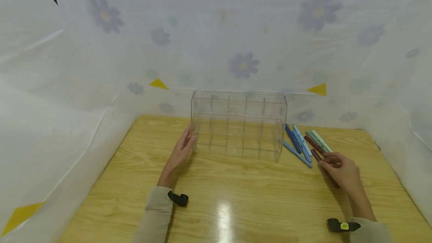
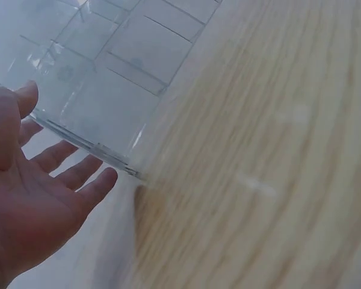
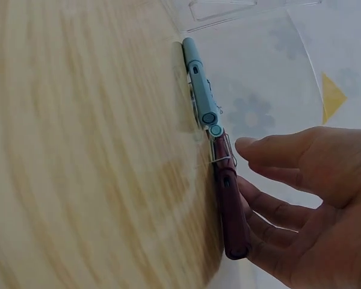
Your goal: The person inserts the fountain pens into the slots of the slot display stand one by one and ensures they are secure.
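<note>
Right of the clear plastic organizer touched by the spread left hand, slim coloured pens are left unplaced, a burgundy pen flanked by the loose-fingered right hand.

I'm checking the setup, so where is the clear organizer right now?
In the middle of the head view, the clear organizer stands on the table, with the left hand at its left side and blue pens just to its right.
</note>
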The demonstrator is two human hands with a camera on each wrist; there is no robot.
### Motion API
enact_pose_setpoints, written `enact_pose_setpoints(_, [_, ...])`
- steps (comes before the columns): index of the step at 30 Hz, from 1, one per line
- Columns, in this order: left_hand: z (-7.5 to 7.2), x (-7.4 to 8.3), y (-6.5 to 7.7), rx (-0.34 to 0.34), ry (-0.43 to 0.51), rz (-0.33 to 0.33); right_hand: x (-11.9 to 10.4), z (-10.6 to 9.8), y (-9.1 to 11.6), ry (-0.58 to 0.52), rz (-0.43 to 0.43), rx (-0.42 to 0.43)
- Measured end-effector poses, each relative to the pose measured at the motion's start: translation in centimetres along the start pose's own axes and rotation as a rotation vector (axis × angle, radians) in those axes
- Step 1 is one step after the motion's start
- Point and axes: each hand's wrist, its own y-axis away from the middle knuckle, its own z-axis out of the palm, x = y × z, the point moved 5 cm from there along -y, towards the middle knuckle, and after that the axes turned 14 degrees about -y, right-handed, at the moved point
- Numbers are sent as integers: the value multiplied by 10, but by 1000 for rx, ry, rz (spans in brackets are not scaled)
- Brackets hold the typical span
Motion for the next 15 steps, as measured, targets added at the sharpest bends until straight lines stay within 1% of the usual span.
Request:
enact_pose_setpoints(1, [0, -2, 0, -12, 26, -10, 0, 1, 0, 1, 1, -7])
enact_pose_setpoints(2, [0, -5, 0, -20, 38, -34, 0, 1, 0, 8, 3, -12])
enact_pose_setpoints(4, [0, -9, 1, -33, 55, -88, 1, 2, -1, 17, 5, -15])
enact_pose_setpoints(6, [0, -11, 1, -44, 62, -126, 1, 3, -2, 25, 9, -10])
enact_pose_setpoints(8, [-1, -12, 2, -52, 60, -136, 1, 3, -3, 27, 13, -7])
enact_pose_setpoints(13, [1, -12, 5, -78, 77, -118, 2, 4, -3, 35, 48, -5])
enact_pose_setpoints(15, [2, -13, 7, -85, 79, -125, 3, 3, -2, 36, 69, -10])
